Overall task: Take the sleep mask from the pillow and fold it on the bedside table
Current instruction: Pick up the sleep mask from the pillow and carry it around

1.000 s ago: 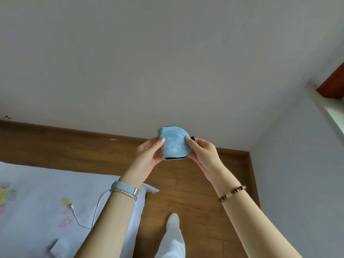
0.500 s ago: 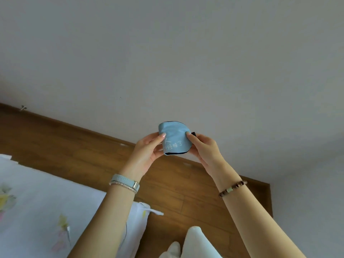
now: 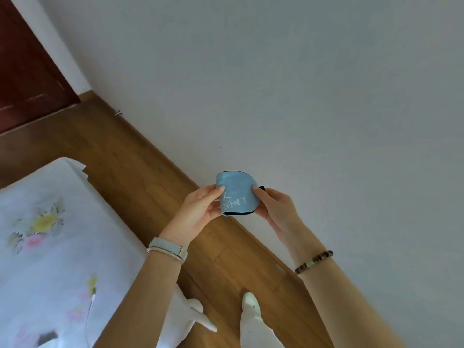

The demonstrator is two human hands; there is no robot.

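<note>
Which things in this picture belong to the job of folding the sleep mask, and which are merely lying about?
Belong to the job:
pale blue fabric sleep mask with white lettering, folded over
left hand, pinching the mask's left side
right hand, pinching its right side

Merely lying about:
white bed sheet with flower print
white cable on the sheet
dark red wooden door

Lit softly and evenly, daylight-like, source unseen. Washing the bed sheet (image 3: 50,247) out nearly white. Bending the floor (image 3: 140,172) line at the edges. Blurring slightly throughout; casting no hard shadows.
</note>
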